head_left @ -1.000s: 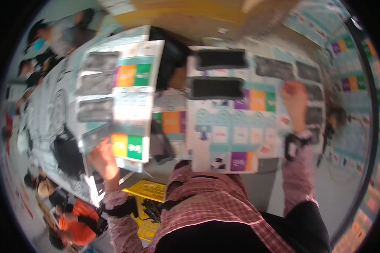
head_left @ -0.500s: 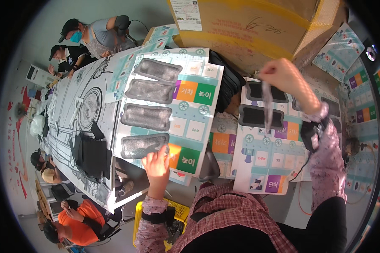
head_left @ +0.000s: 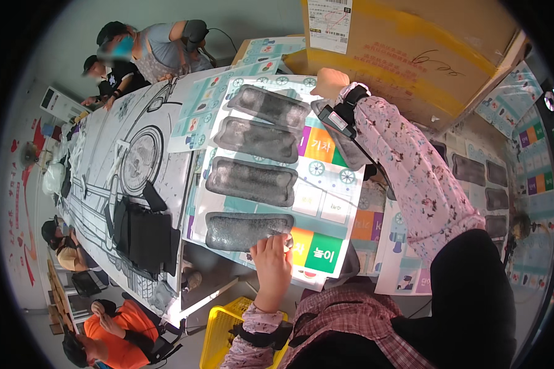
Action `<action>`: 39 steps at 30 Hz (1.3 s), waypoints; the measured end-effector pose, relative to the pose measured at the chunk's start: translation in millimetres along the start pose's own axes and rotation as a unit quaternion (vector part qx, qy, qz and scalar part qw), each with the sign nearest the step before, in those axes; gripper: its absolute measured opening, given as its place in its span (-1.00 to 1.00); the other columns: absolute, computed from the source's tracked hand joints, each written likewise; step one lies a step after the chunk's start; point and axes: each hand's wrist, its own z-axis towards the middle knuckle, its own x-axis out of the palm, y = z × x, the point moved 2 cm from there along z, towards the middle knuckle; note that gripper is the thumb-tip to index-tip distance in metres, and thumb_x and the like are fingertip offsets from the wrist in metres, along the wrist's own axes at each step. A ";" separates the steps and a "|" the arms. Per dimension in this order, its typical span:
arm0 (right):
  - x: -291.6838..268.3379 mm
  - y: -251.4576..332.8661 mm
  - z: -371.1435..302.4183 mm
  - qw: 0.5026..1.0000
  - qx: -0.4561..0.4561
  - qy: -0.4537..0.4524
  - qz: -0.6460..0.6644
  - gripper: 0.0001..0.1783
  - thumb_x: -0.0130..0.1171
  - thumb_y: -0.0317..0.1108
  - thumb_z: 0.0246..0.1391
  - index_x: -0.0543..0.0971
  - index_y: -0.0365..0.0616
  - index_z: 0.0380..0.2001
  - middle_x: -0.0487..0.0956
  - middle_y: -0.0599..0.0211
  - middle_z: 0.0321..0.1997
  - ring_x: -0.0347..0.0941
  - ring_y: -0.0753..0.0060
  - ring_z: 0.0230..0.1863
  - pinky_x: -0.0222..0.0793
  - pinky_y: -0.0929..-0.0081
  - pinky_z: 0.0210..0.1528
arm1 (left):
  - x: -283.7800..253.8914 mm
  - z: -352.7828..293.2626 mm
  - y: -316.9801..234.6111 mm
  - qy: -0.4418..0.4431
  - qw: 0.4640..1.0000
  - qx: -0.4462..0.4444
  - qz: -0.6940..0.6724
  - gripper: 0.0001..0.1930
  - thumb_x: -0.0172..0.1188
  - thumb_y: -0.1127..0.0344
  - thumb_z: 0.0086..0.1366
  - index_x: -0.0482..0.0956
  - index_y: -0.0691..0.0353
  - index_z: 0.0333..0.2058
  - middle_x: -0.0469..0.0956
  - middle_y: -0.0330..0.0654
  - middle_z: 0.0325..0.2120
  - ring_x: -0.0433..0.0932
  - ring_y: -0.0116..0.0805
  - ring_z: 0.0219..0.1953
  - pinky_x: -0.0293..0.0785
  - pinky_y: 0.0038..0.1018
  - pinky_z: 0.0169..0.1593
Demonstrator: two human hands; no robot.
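Observation:
My left hand (head_left: 272,270) is closed in a pinch at the right end of the nearest dark grey, rounded rectangular pad (head_left: 243,230). A small shiny bit shows at its fingertips, too small to name. Three similar grey pads (head_left: 252,181) lie in a column beyond it on a printed sheet (head_left: 332,224) with coloured blocks. My right hand (head_left: 330,83) reaches across to the far edge of the sheet; its fingers are hidden. Below that wrist, another dark pad (head_left: 345,141) slants over the sheet's right edge. Whether the right hand touches it I cannot tell.
A large cardboard box (head_left: 406,55) stands at the back. On the right, more dark pads (head_left: 468,169) lie on printed sheets. A long table (head_left: 92,166) with a line-drawn cover and black pieces stretches left, with several people around it. A yellow basket (head_left: 218,332) is below my left arm.
My right hand has swung left from the right-hand pads, where it held a dangling clear strip, to the far edge of the sheet. The strip is no longer visible. My left hand stays by the nearest pad.

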 end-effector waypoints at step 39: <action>-44.3 -436.8 -317.2 0.968 0.127 -0.207 -0.069 -0.92 0.16 -0.37 -0.29 0.50 -0.07 -0.59 0.45 0.24 -0.45 0.44 0.20 -0.47 0.35 0.31 -0.46 | 0.4 35.3 -72.6 0.054 0.984 -0.075 0.149 -0.65 0.10 0.43 0.09 0.39 0.17 -0.09 0.50 -0.24 -0.33 0.41 -0.34 -0.51 0.28 -0.44 -0.37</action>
